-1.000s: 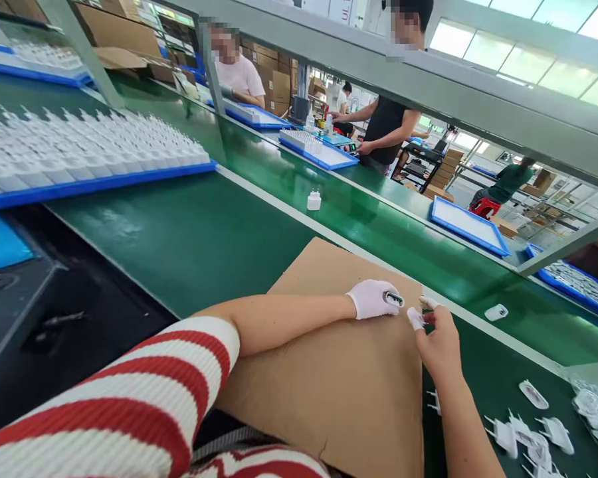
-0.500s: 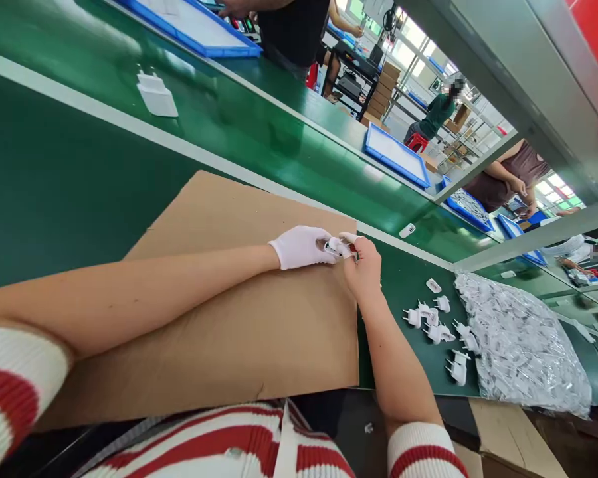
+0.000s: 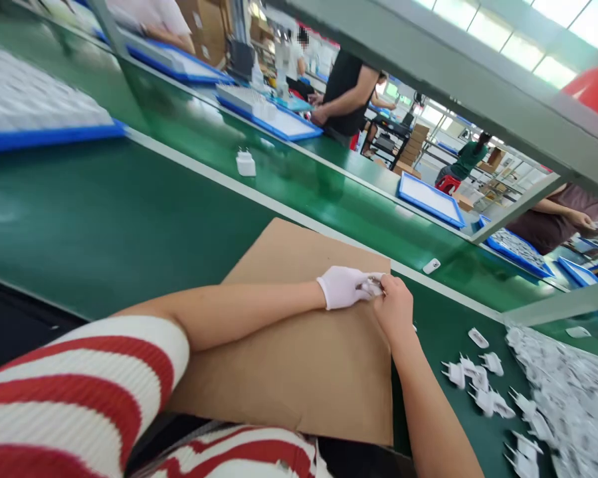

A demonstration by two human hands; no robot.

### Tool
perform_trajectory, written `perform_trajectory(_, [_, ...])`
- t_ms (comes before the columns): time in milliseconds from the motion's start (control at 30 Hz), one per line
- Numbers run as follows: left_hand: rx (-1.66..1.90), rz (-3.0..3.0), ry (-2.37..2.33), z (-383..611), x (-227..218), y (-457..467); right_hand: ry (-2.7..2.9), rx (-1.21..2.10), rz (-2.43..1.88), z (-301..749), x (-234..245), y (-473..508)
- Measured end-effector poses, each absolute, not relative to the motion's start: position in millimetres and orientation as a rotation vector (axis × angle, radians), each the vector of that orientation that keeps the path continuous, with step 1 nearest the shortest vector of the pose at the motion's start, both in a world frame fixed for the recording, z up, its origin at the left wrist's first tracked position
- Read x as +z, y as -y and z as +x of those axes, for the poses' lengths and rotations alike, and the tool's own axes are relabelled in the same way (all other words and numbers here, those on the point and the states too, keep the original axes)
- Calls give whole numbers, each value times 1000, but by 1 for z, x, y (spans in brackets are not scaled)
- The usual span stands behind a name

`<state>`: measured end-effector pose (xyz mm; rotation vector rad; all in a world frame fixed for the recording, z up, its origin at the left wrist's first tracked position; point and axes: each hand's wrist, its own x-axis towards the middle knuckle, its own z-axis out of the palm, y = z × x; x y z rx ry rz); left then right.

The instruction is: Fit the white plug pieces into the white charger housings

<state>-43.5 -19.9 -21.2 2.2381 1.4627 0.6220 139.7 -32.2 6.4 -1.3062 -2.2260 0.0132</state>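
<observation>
My left hand (image 3: 346, 287), in a white glove with some fingertips bare, is closed on a small white plug charger (image 3: 372, 287) above the cardboard sheet (image 3: 299, 372). Bare but for what looks like a fingertip cover, my right hand (image 3: 395, 307) pinches the same piece from the other side. Fingers hide most of the charger, so its exact shape is unclear. To the right of my right forearm, several white plug chargers (image 3: 480, 384) with two pins lie loose on the green table. A clear plastic bag (image 3: 571, 392) full of white pieces lies beyond them.
A green conveyor belt (image 3: 329, 199) runs behind a pale rail, carrying a white plug charger (image 3: 246, 163) and a small white piece (image 3: 431, 266). Blue trays (image 3: 431, 199) stand along its far side, near several people. A grey metal beam (image 3: 428, 93) slants overhead. A tray of white pieces (image 3: 34, 93) is at left.
My view has swung left, so everything shifts right and down in the picture. Both hands stay together on the charger, with the right fingers now closed more tightly over it.
</observation>
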Motion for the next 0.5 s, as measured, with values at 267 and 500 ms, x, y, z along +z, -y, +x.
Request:
perform_trajectory(267, [496,2370,-1548,-41,-17,18,2094,222,-1434,139,0,33])
perform_trajectory(500, [468,2412,-1539,-42,-14,20,2131,250,-1538,130,7,35])
